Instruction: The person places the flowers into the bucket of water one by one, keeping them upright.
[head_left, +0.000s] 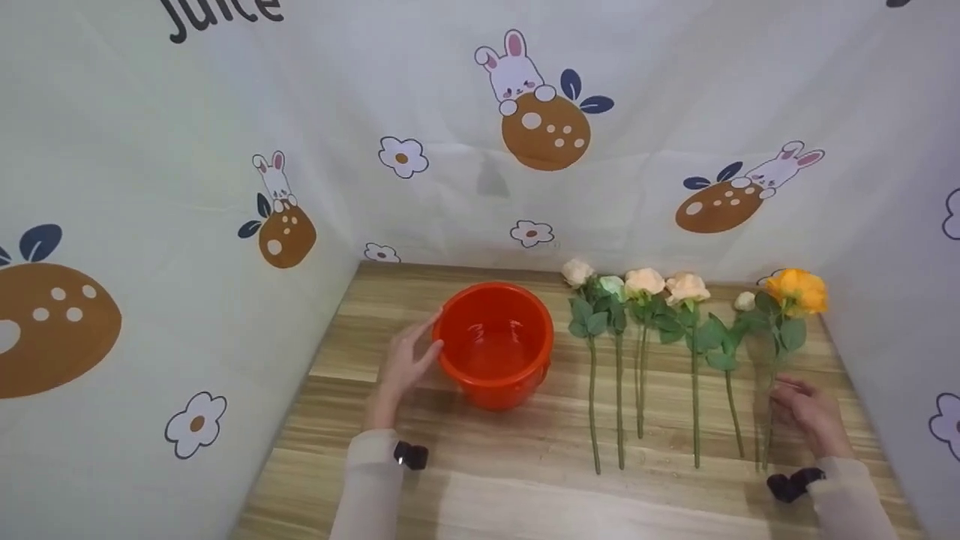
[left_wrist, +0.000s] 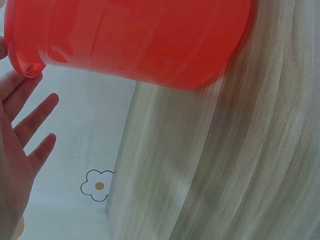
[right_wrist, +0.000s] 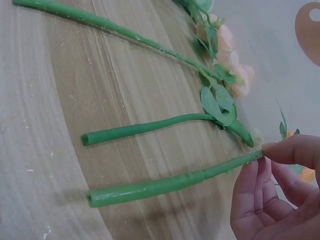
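Note:
A red plastic bucket [head_left: 495, 390] stands upright on the wooden table, its inside showing from above. My left hand [head_left: 409, 364] is at its left side, fingertips touching the rim; in the left wrist view the other fingers [left_wrist: 37, 120] are straight and spread. At the far right lies an artificial rose with an orange bloom [head_left: 796, 292]. My right hand [head_left: 810, 409] pinches its green stem [right_wrist: 150, 190] between thumb and fingers. In the right wrist view, the stem's cut end is slightly above the table, over its shadow.
Several more artificial roses lie side by side between bucket and right hand, among them a peach rose [head_left: 686, 288] and a short-stemmed one with a small pale bud [head_left: 744, 301]. White fabric walls [head_left: 450, 202] with rabbit and fruit prints enclose the table [head_left: 525, 480].

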